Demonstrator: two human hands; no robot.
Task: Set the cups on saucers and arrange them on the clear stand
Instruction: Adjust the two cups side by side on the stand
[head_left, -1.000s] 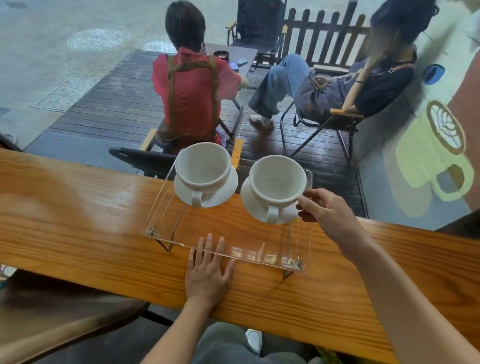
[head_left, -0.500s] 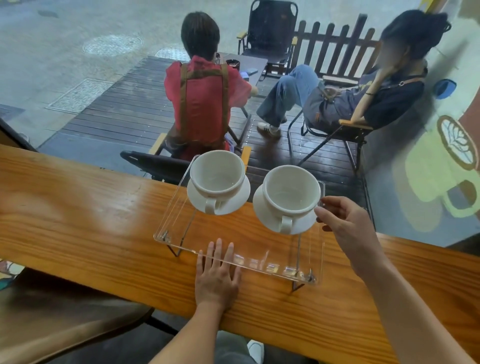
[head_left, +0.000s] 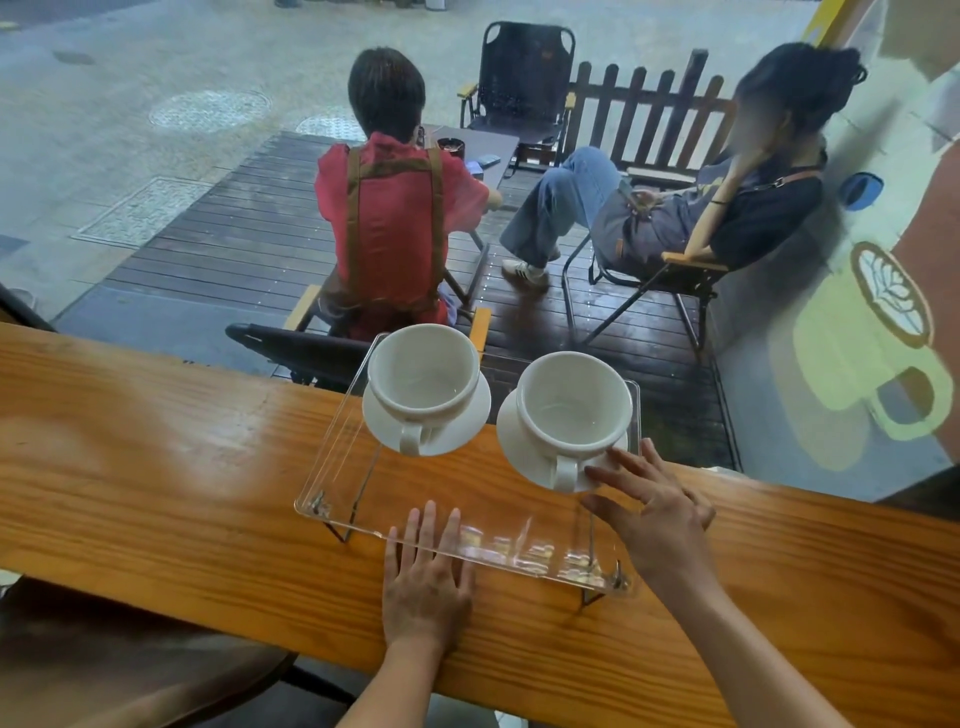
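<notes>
**Two cups, two saucers, one clear stand**

On the wooden counter (head_left: 156, 467) stands one clear stand (head_left: 332, 488), a transparent sheet raised on thin metal legs. It carries two white cup-and-saucer sets, side by side and apart. The left cup (head_left: 423, 376) sits upright on the left saucer (head_left: 467, 421), its handle turned toward the camera. The left hand (head_left: 427, 582) lies palm down on the counter with fingers spread flat and holding nothing; its fingertips reach onto the near edge of the stand.

Further right, the right cup (head_left: 571, 405) sits on the right saucer (head_left: 511, 441), handle also facing the camera. The right hand (head_left: 657, 512) is opened wide, fingers splayed, gripping nothing; its fingertips touch the near right rim of that saucer.

Beyond the glass two people sit on folding chairs on a dark deck. A painted coffee mug (head_left: 862, 364) with latte art shows at far right (no readable writing or brand appears anywhere).
</notes>
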